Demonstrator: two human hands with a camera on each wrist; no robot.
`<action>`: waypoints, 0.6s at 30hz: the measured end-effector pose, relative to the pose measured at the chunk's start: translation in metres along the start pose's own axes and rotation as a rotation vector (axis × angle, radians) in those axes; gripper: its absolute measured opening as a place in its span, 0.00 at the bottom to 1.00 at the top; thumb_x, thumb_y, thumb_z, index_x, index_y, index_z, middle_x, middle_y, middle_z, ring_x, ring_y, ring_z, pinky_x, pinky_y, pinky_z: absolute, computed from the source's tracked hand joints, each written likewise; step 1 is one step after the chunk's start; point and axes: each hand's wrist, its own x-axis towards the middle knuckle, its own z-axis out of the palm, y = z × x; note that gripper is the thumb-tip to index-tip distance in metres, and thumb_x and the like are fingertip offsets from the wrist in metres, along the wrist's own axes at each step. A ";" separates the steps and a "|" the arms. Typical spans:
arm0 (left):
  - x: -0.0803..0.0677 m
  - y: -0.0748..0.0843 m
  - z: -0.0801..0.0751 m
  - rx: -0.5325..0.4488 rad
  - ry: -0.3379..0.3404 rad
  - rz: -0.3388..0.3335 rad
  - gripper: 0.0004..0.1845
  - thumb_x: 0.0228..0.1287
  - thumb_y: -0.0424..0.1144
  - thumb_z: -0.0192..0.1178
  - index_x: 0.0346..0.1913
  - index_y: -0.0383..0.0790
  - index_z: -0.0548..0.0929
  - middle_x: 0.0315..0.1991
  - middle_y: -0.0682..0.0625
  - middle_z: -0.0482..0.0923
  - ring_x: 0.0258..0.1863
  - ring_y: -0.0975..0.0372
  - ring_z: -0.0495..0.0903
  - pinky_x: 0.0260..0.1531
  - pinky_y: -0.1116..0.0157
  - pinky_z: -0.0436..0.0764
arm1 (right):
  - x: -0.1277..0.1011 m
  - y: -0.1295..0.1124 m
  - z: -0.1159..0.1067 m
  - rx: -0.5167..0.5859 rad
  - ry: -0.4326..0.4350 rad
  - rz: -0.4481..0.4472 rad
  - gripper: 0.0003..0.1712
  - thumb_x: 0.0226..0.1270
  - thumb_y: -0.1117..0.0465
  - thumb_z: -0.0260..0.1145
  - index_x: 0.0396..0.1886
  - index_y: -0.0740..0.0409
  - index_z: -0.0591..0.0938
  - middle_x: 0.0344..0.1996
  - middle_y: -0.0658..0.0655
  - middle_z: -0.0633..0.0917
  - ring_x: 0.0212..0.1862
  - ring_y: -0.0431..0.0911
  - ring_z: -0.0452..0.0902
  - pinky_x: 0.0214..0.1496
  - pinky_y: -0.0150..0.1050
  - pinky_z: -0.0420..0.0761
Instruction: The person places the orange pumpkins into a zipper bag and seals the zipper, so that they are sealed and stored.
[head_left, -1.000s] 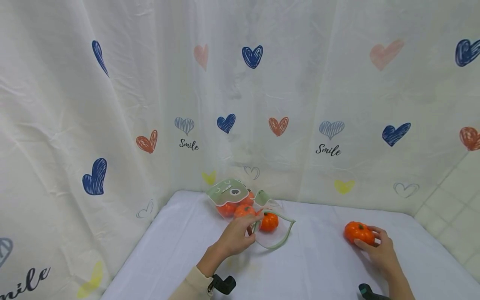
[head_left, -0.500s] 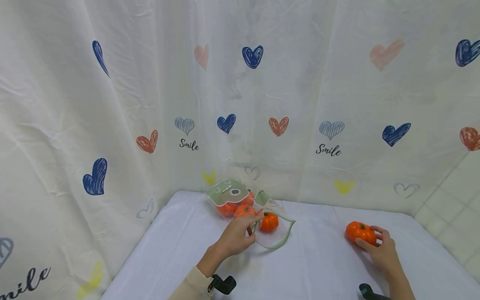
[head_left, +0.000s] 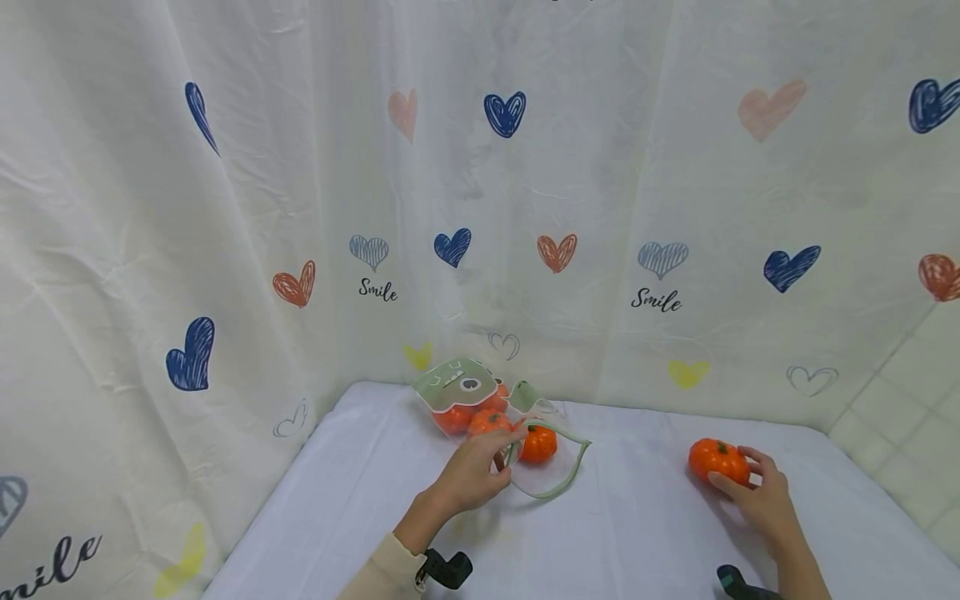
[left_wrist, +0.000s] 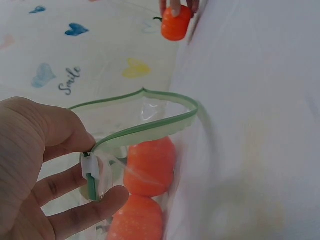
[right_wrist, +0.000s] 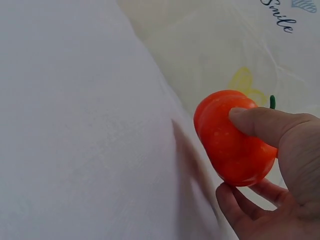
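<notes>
A clear zip bag (head_left: 457, 385) with a green cartoon print and green rim lies at the back of the table, mouth open toward the front. Several orange bell peppers (head_left: 537, 444) are inside it. My left hand (head_left: 471, 471) pinches the bag's rim; in the left wrist view, the white zip slider (left_wrist: 90, 166) is beside the thumb. On the right, my right hand (head_left: 761, 496) grips another orange bell pepper (head_left: 712, 460) with a green stem, thumb on the near side and fingers around the other. It looks slightly above the cloth, with a shadow (right_wrist: 192, 170) below it.
A white cloth (head_left: 600, 533) covers the table. Behind it hangs a pale curtain (head_left: 585, 183) printed with hearts and "Smile". A white tiled wall (head_left: 907, 417) shows at the right.
The pepper in my right hand has shifted only slightly, first a little right, then back left and up. My left hand and the bag stay in place.
</notes>
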 end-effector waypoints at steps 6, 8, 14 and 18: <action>0.000 -0.001 0.000 0.006 0.002 0.017 0.35 0.63 0.28 0.65 0.74 0.46 0.73 0.61 0.53 0.83 0.34 0.68 0.76 0.35 0.77 0.79 | 0.001 -0.003 0.000 0.026 0.005 0.008 0.62 0.66 0.39 0.69 0.83 0.60 0.43 0.77 0.80 0.45 0.71 0.75 0.50 0.70 0.73 0.62; 0.000 -0.001 0.000 0.009 0.003 0.018 0.35 0.63 0.27 0.65 0.74 0.46 0.73 0.62 0.53 0.83 0.34 0.68 0.76 0.35 0.76 0.80 | 0.001 -0.005 0.000 0.034 0.004 0.012 0.62 0.66 0.40 0.70 0.83 0.60 0.43 0.77 0.79 0.45 0.71 0.75 0.50 0.69 0.73 0.63; 0.001 -0.001 0.000 0.017 0.009 0.016 0.34 0.63 0.27 0.64 0.73 0.43 0.74 0.60 0.53 0.83 0.33 0.67 0.77 0.34 0.77 0.78 | -0.004 -0.016 -0.002 0.031 0.002 -0.014 0.61 0.66 0.41 0.70 0.83 0.59 0.44 0.77 0.79 0.46 0.71 0.75 0.52 0.69 0.73 0.65; 0.001 -0.001 0.000 0.016 0.008 0.019 0.34 0.63 0.27 0.64 0.73 0.44 0.73 0.57 0.52 0.84 0.33 0.66 0.78 0.34 0.77 0.77 | -0.009 -0.027 -0.002 0.037 0.002 -0.039 0.60 0.68 0.43 0.69 0.83 0.58 0.44 0.78 0.78 0.46 0.71 0.74 0.53 0.69 0.72 0.65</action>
